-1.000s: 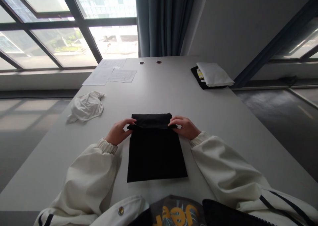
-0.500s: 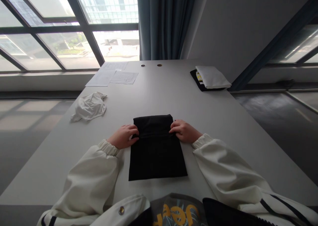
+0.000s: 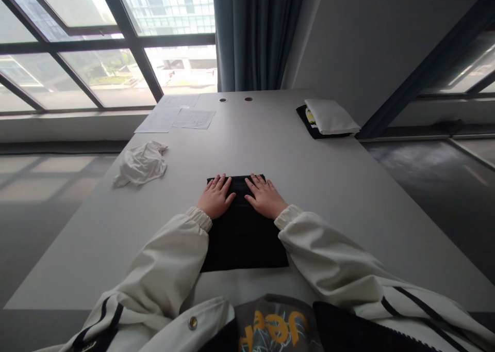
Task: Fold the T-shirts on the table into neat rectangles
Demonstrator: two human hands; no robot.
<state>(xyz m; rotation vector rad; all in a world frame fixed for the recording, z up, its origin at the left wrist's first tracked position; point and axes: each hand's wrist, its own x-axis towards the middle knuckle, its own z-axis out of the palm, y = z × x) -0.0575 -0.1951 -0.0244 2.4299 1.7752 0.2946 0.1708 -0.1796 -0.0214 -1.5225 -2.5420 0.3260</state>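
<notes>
A folded black cloth [image 3: 243, 236] lies flat on the grey table [image 3: 309, 187] in front of me. My left hand [image 3: 215, 198] rests palm down on its far left part, fingers spread. My right hand [image 3: 265, 197] lies flat beside it on the far right part, fingers also spread. Both hands press on the cloth and hold nothing. My white sleeves cover the cloth's side edges.
A crumpled white cloth [image 3: 141, 164] lies to the left. Paper sheets [image 3: 176, 118] sit at the far left near the window. A folded white cloth on a black one [image 3: 328, 117] lies at the far right. Two round holes [image 3: 235, 99] mark the table's far end.
Both hands let go of the cloth's folded far edge and moved inward onto its top, now lying flat with fingers spread. The fold lies flat.
</notes>
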